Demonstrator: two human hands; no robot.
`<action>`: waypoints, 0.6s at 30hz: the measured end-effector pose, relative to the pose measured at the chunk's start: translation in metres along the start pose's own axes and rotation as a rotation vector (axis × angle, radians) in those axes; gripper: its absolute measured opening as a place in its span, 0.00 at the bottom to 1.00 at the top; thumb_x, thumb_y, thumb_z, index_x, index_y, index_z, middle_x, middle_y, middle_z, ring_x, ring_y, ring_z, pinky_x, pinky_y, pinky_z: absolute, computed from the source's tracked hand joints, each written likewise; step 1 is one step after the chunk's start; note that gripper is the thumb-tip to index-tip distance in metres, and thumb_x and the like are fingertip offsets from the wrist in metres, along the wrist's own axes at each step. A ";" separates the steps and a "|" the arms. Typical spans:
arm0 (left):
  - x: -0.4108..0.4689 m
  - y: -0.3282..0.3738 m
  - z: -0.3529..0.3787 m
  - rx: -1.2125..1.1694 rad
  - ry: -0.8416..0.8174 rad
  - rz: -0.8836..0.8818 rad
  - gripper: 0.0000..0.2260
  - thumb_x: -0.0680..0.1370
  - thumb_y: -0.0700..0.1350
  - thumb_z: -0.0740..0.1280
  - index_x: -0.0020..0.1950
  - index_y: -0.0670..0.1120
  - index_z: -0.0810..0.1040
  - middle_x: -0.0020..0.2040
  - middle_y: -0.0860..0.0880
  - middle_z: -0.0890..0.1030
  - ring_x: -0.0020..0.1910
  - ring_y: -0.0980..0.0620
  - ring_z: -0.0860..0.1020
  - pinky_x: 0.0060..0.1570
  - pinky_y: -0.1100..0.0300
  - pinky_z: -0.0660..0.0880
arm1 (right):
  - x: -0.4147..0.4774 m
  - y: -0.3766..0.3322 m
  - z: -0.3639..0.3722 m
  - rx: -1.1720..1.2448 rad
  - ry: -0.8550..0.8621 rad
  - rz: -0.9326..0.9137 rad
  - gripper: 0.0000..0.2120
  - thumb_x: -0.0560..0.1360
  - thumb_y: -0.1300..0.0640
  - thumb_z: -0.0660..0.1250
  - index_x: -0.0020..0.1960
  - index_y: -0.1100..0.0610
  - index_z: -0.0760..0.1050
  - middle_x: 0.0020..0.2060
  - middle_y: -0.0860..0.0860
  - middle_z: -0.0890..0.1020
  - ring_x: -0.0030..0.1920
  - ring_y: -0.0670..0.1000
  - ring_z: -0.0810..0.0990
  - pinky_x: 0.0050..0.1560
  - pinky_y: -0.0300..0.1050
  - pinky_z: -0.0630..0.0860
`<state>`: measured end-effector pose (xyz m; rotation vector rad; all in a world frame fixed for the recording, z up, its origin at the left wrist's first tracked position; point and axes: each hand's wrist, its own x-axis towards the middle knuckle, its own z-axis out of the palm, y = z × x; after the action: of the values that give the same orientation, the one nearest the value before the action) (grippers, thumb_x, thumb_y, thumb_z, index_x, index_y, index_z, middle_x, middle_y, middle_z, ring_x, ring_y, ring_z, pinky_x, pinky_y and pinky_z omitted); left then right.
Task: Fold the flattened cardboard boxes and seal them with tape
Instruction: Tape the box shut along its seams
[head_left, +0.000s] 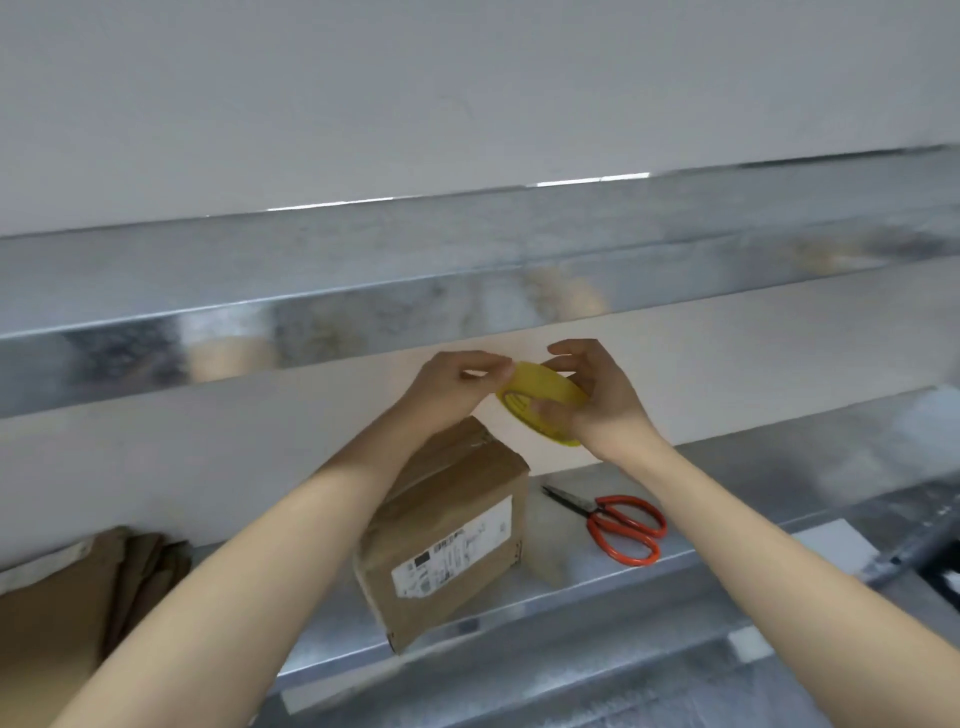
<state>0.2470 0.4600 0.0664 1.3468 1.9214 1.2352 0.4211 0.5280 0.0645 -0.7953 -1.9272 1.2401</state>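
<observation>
I hold a yellow tape roll (540, 402) up in front of the wall, above the table. My right hand (602, 400) grips the roll from the right, thumb across its open core. My left hand (457, 384) pinches the roll's outer edge at the top left with fingertips. Below my hands a folded-up brown cardboard box (447, 540) with a white shipping label stands tilted on the metal table (727, 587). Flattened brown cardboard boxes (67, 597) lie stacked at the left.
Red-handled scissors (618, 525) lie on the table to the right of the box. A pale translucent block (550, 540) sits between box and scissors. A shiny metal ledge (467, 280) runs along the wall above.
</observation>
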 end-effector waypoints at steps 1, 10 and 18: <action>-0.001 0.002 0.001 -0.014 0.011 0.004 0.10 0.76 0.51 0.71 0.56 0.52 0.83 0.57 0.53 0.82 0.55 0.54 0.80 0.61 0.55 0.75 | -0.001 0.001 0.001 -0.012 0.013 -0.022 0.27 0.66 0.62 0.78 0.59 0.51 0.70 0.49 0.43 0.78 0.46 0.43 0.79 0.45 0.37 0.75; -0.011 0.015 0.006 -0.346 0.196 -0.134 0.08 0.74 0.41 0.73 0.52 0.42 0.84 0.50 0.45 0.84 0.50 0.49 0.82 0.55 0.55 0.79 | -0.012 -0.010 0.011 -0.068 0.062 -0.101 0.23 0.67 0.63 0.77 0.54 0.47 0.71 0.50 0.40 0.79 0.44 0.45 0.79 0.45 0.38 0.75; -0.013 0.017 0.013 -0.426 0.328 -0.222 0.03 0.72 0.43 0.76 0.44 0.46 0.84 0.43 0.49 0.85 0.44 0.51 0.83 0.51 0.55 0.81 | -0.025 -0.014 0.019 -0.107 0.121 -0.188 0.18 0.68 0.63 0.77 0.49 0.49 0.71 0.48 0.47 0.82 0.41 0.46 0.80 0.42 0.40 0.77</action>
<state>0.2709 0.4550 0.0737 0.7291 1.8085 1.7067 0.4184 0.4935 0.0666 -0.7077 -1.9334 0.9623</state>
